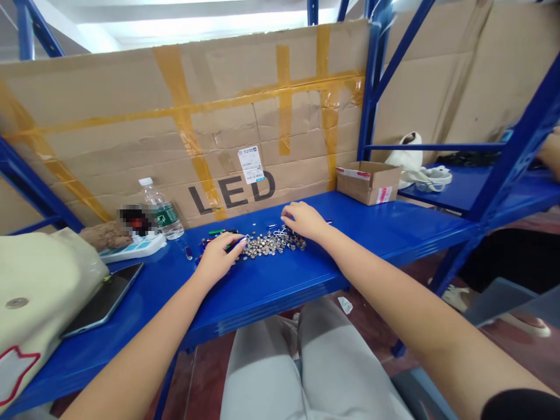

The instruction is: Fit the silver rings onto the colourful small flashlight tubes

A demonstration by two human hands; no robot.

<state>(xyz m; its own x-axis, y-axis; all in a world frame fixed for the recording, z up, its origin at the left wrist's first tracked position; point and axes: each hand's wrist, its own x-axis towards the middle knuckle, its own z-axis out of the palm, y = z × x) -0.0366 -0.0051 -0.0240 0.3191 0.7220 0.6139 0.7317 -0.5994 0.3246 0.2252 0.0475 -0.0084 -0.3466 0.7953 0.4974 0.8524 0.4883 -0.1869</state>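
On the blue shelf lies a pile of small shiny metal pieces (265, 245), round and button-like. At its left side my left hand (217, 255) is closed, thumb and forefinger pinching a small blue piece (241, 241) with a silvery end. Over the pile's right rear edge, my right hand (304, 220) has its fingers bent downward and closed; anything between the fingertips is hidden. Small blue pieces (272, 226) and a looped whitish piece (280, 232) lie near its fingers. Behind my left hand are green and dark slender pieces (222, 231), partly covered by the hand.
Left stand a water bottle (164, 213), a white power strip (135, 249), a tablet-like device (105, 300) and a cream bag (44, 291). A small open carton (368, 182) sits at back right. Taped cardboard (227, 128) walls the rear; blue posts (371, 87) rise at right.
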